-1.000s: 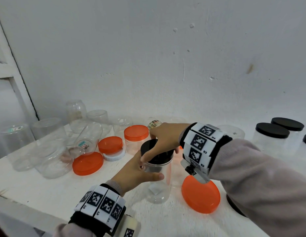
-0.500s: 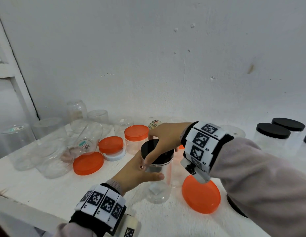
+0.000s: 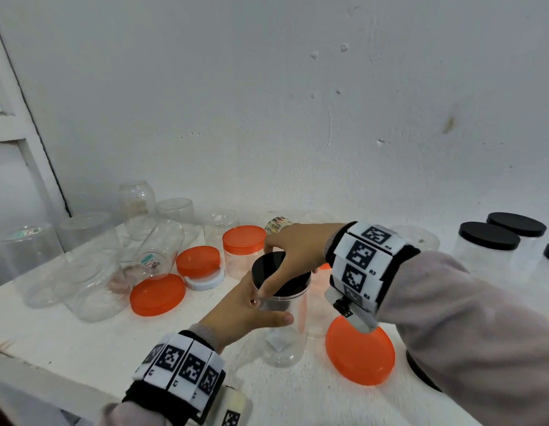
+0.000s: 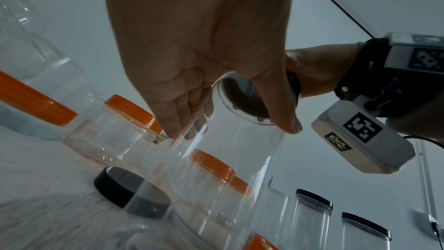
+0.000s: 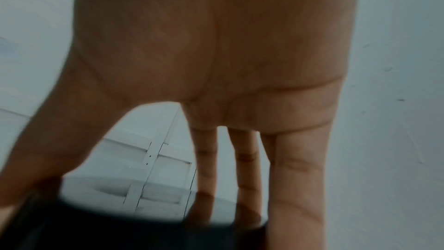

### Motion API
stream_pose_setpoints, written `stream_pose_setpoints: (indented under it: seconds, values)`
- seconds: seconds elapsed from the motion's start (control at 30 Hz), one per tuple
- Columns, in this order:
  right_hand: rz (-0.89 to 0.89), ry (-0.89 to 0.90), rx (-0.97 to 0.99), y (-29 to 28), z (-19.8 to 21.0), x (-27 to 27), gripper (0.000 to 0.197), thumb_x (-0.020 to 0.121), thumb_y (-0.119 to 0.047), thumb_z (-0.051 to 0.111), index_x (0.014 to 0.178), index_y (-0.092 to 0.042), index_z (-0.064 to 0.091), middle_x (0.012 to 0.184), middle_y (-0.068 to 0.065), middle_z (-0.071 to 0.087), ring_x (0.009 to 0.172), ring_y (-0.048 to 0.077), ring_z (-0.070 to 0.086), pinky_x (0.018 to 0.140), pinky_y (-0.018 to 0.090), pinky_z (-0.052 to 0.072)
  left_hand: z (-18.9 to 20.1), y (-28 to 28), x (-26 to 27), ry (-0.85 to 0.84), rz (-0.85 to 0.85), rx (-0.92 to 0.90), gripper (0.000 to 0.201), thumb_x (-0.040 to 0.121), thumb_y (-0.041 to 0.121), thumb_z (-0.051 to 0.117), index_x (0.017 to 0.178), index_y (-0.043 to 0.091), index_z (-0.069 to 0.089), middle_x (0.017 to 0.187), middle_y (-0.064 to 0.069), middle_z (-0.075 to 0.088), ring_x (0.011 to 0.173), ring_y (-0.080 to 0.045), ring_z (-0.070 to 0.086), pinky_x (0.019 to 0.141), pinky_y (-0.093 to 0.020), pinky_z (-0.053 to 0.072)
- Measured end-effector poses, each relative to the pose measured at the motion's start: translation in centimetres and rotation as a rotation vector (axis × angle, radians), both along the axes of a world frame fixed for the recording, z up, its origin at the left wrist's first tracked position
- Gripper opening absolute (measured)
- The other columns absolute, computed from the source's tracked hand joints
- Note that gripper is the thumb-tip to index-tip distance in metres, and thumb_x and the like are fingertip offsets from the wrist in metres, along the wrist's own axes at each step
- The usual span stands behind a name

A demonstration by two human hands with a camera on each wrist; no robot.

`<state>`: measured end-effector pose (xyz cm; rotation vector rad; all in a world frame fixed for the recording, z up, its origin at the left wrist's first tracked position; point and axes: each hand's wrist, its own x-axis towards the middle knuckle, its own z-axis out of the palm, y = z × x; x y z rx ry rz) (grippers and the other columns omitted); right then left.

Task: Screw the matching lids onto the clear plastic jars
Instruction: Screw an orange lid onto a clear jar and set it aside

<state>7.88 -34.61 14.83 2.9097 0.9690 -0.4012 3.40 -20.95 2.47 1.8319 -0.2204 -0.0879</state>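
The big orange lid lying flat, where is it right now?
In the head view the big orange lid lies on the white table, just right of the jar being capped, under the right wrist.

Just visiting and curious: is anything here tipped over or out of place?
Yes. On the left, one clear jar lies tilted on its side against the upright jars. An orange lid sits stacked on a white lid, on no jar.

Tall clear plastic jar (image 3: 284, 330): smooth, glossy. Round black plastic lid (image 3: 273, 269): matt. White painted surface (image 3: 82, 339): rough.
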Motion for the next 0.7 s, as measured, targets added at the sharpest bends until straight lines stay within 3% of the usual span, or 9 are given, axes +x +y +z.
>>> stream_pose_setpoints:
  seconds: [0.07, 0.13, 0.2, 0.23, 0.33, 0.5, 0.57, 0.63, 0.7]
  values:
    - [-0.036, -0.044, -0.003, 0.1, -0.5, -0.1, 0.076, 0.068, -0.079, 0.059, 0.118, -0.023, 0.049, 0.093, -0.007, 0.055, 0.059, 0.005, 0.051, 0.053, 0.026, 0.037, 0.0, 0.0, 0.0, 0.012, 0.011, 0.000, 0.093, 0.061, 0.024, 0.087, 0.137, 0.037, 0.036, 0.130, 0.017, 0.055, 0.118, 0.006, 0.049, 0.080, -0.006, 0.040]
    - [-0.043, -0.058, -0.015, 0.1, -0.6, -0.2, 0.082, 0.067, -0.082, 0.056, 0.122, -0.022, 0.048, 0.093, -0.008, 0.054, 0.064, 0.007, 0.054, 0.056, 0.026, 0.039, 0.0, 0.1, -0.1, 0.016, 0.019, 0.009, 0.095, 0.058, 0.028, 0.085, 0.138, 0.036, 0.035, 0.132, 0.017, 0.053, 0.122, 0.000, 0.046, 0.085, -0.010, 0.037]
    - [-0.024, -0.008, -0.039, 0.0, -0.3, 0.0, 0.090, 0.066, -0.079, 0.061, 0.137, -0.027, 0.040, 0.121, -0.006, 0.054, 0.098, 0.014, 0.057, 0.076, 0.031, 0.045, 0.1, 0.1, -0.1, 0.012, 0.017, 0.015, 0.093, 0.059, 0.026, 0.085, 0.137, 0.037, 0.035, 0.130, 0.017, 0.055, 0.120, 0.001, 0.049, 0.088, -0.014, 0.040]
    - [-0.009, 0.029, -0.047, -0.1, -0.1, 0.1, 0.092, 0.066, -0.074, 0.065, 0.142, -0.033, 0.034, 0.135, -0.006, 0.046, 0.116, 0.017, 0.050, 0.087, 0.034, 0.043, 0.1, 0.0, 0.0, 0.012, 0.016, 0.019, 0.092, 0.060, 0.024, 0.086, 0.137, 0.037, 0.036, 0.129, 0.016, 0.056, 0.119, 0.000, 0.051, 0.091, -0.017, 0.042]
    - [0.041, 0.089, -0.035, -0.3, 0.5, 0.1, 0.086, 0.070, -0.056, 0.074, 0.143, -0.042, 0.032, 0.147, -0.009, 0.036, 0.133, 0.017, 0.037, 0.100, 0.038, 0.040, 0.2, -0.1, -0.1, 0.018, 0.032, 0.030, 0.095, 0.057, 0.029, 0.086, 0.138, 0.033, 0.036, 0.129, 0.013, 0.057, 0.119, -0.004, 0.052, 0.101, -0.028, 0.043]
    - [0.060, 0.053, -0.005, -0.3, 0.4, 0.3, 0.074, 0.069, -0.060, 0.073, 0.134, -0.040, 0.044, 0.135, -0.010, 0.046, 0.118, 0.014, 0.046, 0.093, 0.037, 0.045, 0.2, -0.1, -0.2, 0.016, 0.032, 0.026, 0.094, 0.058, 0.028, 0.085, 0.137, 0.034, 0.036, 0.129, 0.013, 0.057, 0.120, -0.003, 0.052, 0.096, -0.023, 0.043]
    - [0.033, 0.016, -0.001, -0.1, 0.0, 0.2, 0.072, 0.069, -0.070, 0.067, 0.127, -0.033, 0.048, 0.120, -0.009, 0.052, 0.093, 0.010, 0.055, 0.076, 0.032, 0.048, 0.2, -0.1, -0.2, 0.018, 0.028, 0.011, 0.094, 0.057, 0.027, 0.085, 0.137, 0.035, 0.036, 0.129, 0.015, 0.056, 0.118, 0.000, 0.051, 0.091, -0.018, 0.041]
    - [-0.003, -0.038, 0.004, 0.1, -0.5, -0.1, 0.074, 0.069, -0.077, 0.060, 0.121, -0.026, 0.048, 0.100, -0.007, 0.052, 0.066, 0.006, 0.052, 0.056, 0.026, 0.039, 0.2, 0.0, -0.3, 0.019, 0.026, 0.008, 0.096, 0.056, 0.029, 0.084, 0.138, 0.035, 0.036, 0.129, 0.016, 0.054, 0.115, 0.005, 0.049, 0.086, -0.012, 0.039]
    - [-0.021, -0.054, 0.008, 0.1, -0.8, -0.2, 0.078, 0.069, -0.079, 0.057, 0.122, -0.023, 0.047, 0.097, -0.007, 0.050, 0.065, 0.007, 0.051, 0.053, 0.026, 0.036, 0.3, -0.1, -0.3, 0.016, 0.027, 0.017, 0.097, 0.056, 0.030, 0.084, 0.139, 0.035, 0.035, 0.131, 0.017, 0.052, 0.116, 0.005, 0.047, 0.088, -0.013, 0.039]
